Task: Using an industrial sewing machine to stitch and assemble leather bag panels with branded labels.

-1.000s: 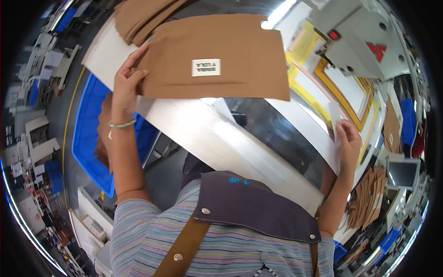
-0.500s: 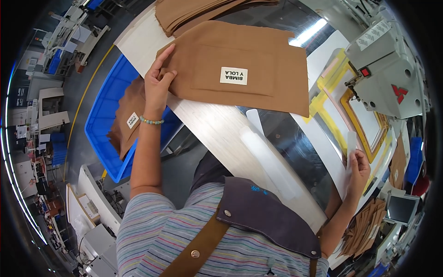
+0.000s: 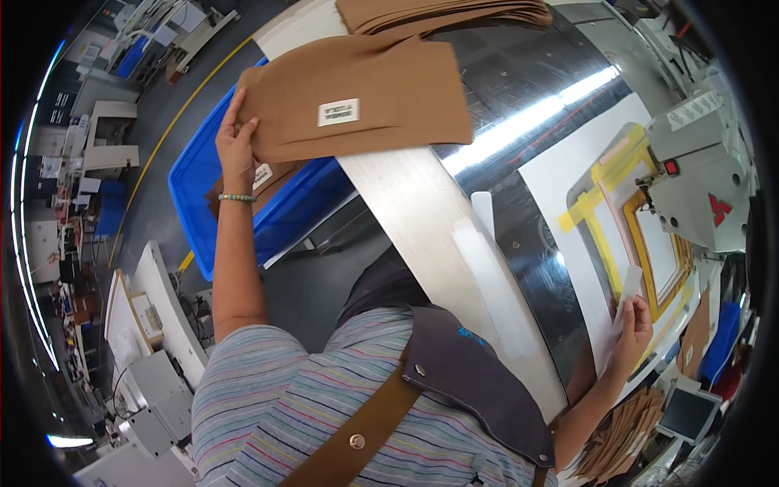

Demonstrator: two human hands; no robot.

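My left hand (image 3: 235, 146) pinches the left edge of a brown fabric panel (image 3: 406, 101) bearing a white label (image 3: 338, 112). The panel is held up partly over the blue bin (image 3: 188, 213) and partly over the pale board (image 3: 406, 203). More brown fabric pieces (image 3: 280, 172) lie inside the bin, partly hidden under the raised panel. At the right, my right hand (image 3: 633, 334) is closed around a narrow whitish strip (image 3: 630, 286), beside the yellow-edged frame (image 3: 641, 243) beneath the sewing machine head (image 3: 702, 191).
A stack of brown fabric (image 3: 454, 15) lies at the table's far end. Two whitish strips (image 3: 483, 213) rest along the board's edge by the shiny dark tabletop (image 3: 544, 252). More brown pieces (image 3: 621, 434) and a small screen (image 3: 688, 412) are at lower right.
My left hand has carried the labelled panel leftward, off the tabletop and toward the bin. The view has shifted too. My right hand still holds the strip near the frame.
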